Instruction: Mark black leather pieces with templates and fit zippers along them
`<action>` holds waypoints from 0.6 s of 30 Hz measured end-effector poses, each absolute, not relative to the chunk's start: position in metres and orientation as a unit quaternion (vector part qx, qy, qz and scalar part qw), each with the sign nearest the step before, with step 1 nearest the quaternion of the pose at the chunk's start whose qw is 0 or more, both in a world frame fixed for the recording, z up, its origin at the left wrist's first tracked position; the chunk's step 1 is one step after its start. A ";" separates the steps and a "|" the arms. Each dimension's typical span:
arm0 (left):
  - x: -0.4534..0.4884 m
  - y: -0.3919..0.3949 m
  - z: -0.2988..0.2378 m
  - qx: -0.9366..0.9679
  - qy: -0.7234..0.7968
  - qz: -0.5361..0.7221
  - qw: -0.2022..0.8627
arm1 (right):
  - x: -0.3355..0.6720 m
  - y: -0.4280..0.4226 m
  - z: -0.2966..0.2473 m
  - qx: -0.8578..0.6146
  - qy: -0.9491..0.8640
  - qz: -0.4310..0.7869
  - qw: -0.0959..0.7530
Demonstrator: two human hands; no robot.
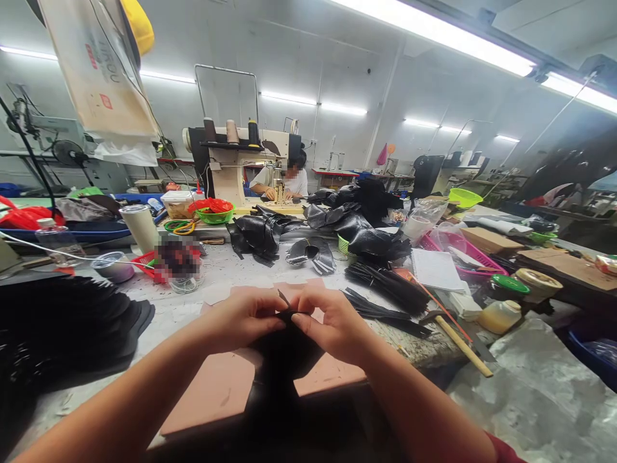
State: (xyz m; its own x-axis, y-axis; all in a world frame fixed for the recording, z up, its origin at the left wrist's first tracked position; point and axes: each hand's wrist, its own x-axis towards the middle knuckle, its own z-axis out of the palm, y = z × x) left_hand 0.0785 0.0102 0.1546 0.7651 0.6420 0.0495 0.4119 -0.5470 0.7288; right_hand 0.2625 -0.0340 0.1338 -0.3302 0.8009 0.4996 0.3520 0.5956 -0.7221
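The long grey table [231,273] runs away from the person, and its far half is crowded with heaps of dark material, baskets and tubs. At the far end stands a cream sewing machine [229,164], with another person [284,183] seated just behind it. On the near left a fanned stack of black pieces [72,328] lies on the table, well apart from the hands. A pinkish-brown sheet [216,386] lies flat at the near edge, directly below the hands. Above it, near the middle of the view, is the black piece [289,354], a soft dark cut of what may be leather; its lower part hangs toward the person and is blurred. The left hand [245,318] is closed on the upper edge from the left, thumb and fingertips pinched together. The right hand [332,325] grips the same edge from the right with curled fingers, so the two hands almost meet. To the right a white notebook [436,269] lies open, nearer lies a wooden-handled hammer [460,344], and just beside it stands a small yellowish jar [501,315]
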 end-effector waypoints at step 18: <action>0.079 0.016 0.139 0.839 0.360 0.159 0.377 | 0.263 -0.025 0.131 -0.382 -0.826 0.173 0.377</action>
State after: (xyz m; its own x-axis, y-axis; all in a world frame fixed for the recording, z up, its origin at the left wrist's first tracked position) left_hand 0.0795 0.0157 0.1391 0.6909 0.7230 -0.0040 0.4832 -0.4576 0.7465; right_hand 0.2627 -0.0252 0.1313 -0.4236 0.7618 0.4901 0.5004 0.6478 -0.5745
